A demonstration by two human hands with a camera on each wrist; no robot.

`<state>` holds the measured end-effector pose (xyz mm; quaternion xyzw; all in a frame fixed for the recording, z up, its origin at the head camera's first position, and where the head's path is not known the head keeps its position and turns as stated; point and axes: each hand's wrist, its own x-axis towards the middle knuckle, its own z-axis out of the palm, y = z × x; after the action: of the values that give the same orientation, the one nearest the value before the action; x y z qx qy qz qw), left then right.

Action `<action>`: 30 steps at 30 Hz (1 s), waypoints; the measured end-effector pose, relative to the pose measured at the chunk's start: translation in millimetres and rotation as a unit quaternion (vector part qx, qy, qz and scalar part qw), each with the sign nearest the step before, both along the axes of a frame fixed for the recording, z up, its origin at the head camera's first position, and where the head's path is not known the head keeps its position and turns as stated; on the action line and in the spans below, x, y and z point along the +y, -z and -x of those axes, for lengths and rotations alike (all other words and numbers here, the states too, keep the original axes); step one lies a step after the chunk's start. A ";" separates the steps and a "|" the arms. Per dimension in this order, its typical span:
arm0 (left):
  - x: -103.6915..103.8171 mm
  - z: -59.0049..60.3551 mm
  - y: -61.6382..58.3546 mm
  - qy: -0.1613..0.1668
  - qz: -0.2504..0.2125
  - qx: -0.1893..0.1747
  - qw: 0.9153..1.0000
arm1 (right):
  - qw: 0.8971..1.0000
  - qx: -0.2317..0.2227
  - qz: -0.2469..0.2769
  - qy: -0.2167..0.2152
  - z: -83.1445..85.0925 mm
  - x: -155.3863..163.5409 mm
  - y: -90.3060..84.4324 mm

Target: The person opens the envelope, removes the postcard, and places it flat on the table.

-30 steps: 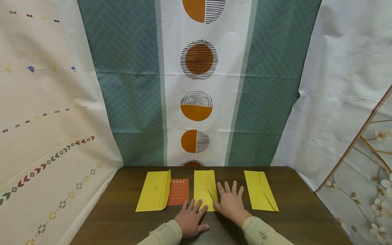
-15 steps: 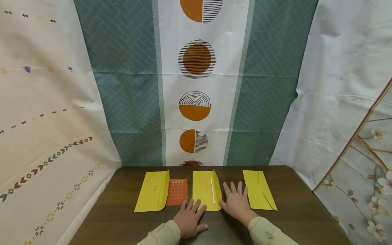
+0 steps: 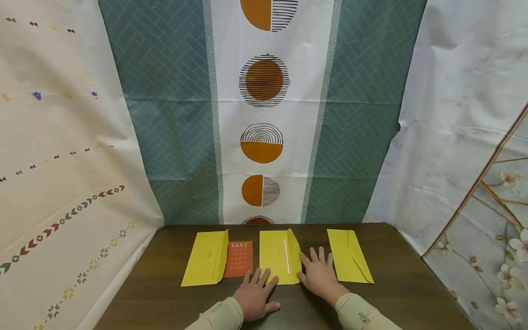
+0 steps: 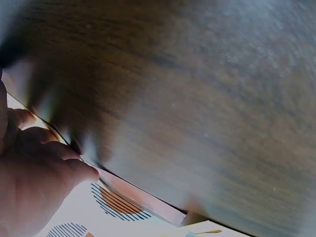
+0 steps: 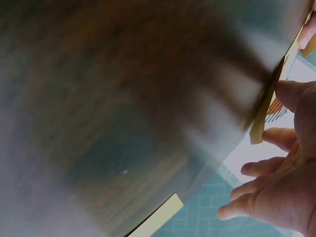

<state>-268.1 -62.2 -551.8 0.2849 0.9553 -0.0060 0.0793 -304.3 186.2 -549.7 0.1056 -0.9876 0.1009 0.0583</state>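
Head: mid env lies on bench, flap up w/ white strip showing, so prob. not yet closed; L env looks unclosed too, red card beside it, R env looks folded. L wrist: L hand has fingers spread, contact unclear. R wrist: R hand has fingers spread by flap's edge, w/ bench btwn that & R env for moving.
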 end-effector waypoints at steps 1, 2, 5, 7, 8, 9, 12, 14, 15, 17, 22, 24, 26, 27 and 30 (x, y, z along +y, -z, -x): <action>0.1 0.3 0.6 -0.001 0.000 0.000 1.000 | 1.000 0.000 0.000 0.000 0.0 0.3 0.1; 0.5 0.8 1.1 -0.003 0.002 0.002 1.000 | 1.000 -0.002 -0.001 0.000 -0.3 0.7 -0.1; 1.0 2.2 2.1 -0.004 0.002 0.003 1.000 | 1.000 -0.012 0.002 -0.002 -1.5 2.4 -1.1; 1.3 2.6 1.7 -0.005 0.001 0.002 1.000 | 1.000 -0.025 0.004 -0.002 -1.5 3.6 -1.8; 1.5 2.7 1.3 -0.005 0.000 0.001 1.000 | 1.000 -0.030 0.005 -0.004 -1.2 4.2 -2.2; 1.5 2.8 0.9 -0.004 -0.003 -0.003 1.000 | 0.999 -0.033 0.006 -0.005 -0.7 4.7 -2.6; 1.7 2.7 -1.0 -0.005 -0.007 -0.009 1.000 | 0.999 -0.039 -0.003 -0.008 1.8 4.7 -4.2; 1.4 2.7 -1.7 -0.006 -0.010 -0.011 1.000 | 0.999 -0.039 -0.015 -0.012 3.3 3.9 -5.3; 1.2 3.0 -1.6 -0.007 -0.011 -0.012 1.000 | 0.999 -0.039 -0.021 -0.013 3.7 3.1 -5.8; 0.5 3.3 -0.7 -0.008 -0.011 -0.010 1.000 | 0.999 -0.042 -0.029 -0.016 3.8 1.4 -6.3; -3.4 3.2 8.9 0.000 -0.007 0.007 1.000 | 0.998 -0.049 -0.029 -0.016 3.4 -2.8 -6.8; -5.1 2.8 14.5 0.005 -0.004 0.019 1.000 | 0.998 -0.054 -0.031 -0.015 3.6 -3.5 -5.9; -6.4 2.4 19.0 0.009 -0.008 0.023 1.000 | 0.998 -0.057 -0.032 -0.016 4.0 -3.0 -4.8; -6.9 2.4 21.0 0.011 -0.011 0.024 1.000 | 0.998 -0.058 -0.032 -0.018 4.0 -2.5 -4.2; -6.0 2.3 22.0 0.014 -0.018 0.025 0.999 | 0.998 -0.055 -0.033 -0.021 5.3 0.3 -2.2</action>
<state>-270.5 -68.2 -573.8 0.2990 0.9529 0.0031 0.0499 -309.6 186.5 -547.6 0.1227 -0.9896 0.0753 -0.0014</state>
